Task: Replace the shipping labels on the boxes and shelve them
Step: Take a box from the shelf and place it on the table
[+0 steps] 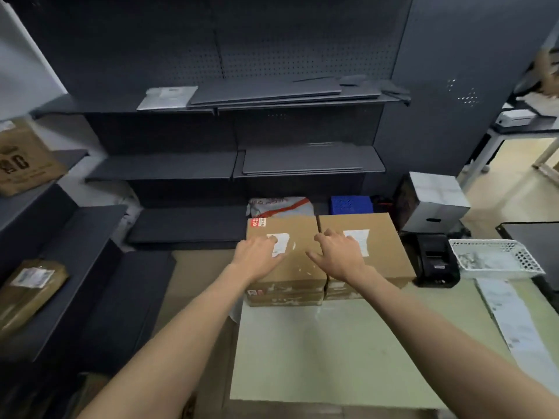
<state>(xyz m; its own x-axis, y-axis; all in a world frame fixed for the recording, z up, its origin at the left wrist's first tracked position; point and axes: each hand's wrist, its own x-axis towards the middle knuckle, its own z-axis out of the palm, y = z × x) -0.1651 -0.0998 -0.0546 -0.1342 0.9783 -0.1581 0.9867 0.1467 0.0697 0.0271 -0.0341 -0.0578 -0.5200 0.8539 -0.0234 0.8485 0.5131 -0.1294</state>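
Observation:
Two brown cardboard boxes stand side by side at the far end of a pale table (332,352). The left box (298,267) carries a white label (282,241) on its top, and my left hand (260,257) lies over that label with fingers reaching onto it. The right box (387,252) also has a white label (358,238). My right hand (338,255) rests on the right box's top with fingers spread, beside its label. Neither hand visibly grips anything.
A black label printer (434,261) and a white mesh basket (496,258) sit right of the boxes, with a strip of labels (508,316) on the table. Dark shelving (193,170) stands behind; labelled boxes (30,288) lie on shelves at left.

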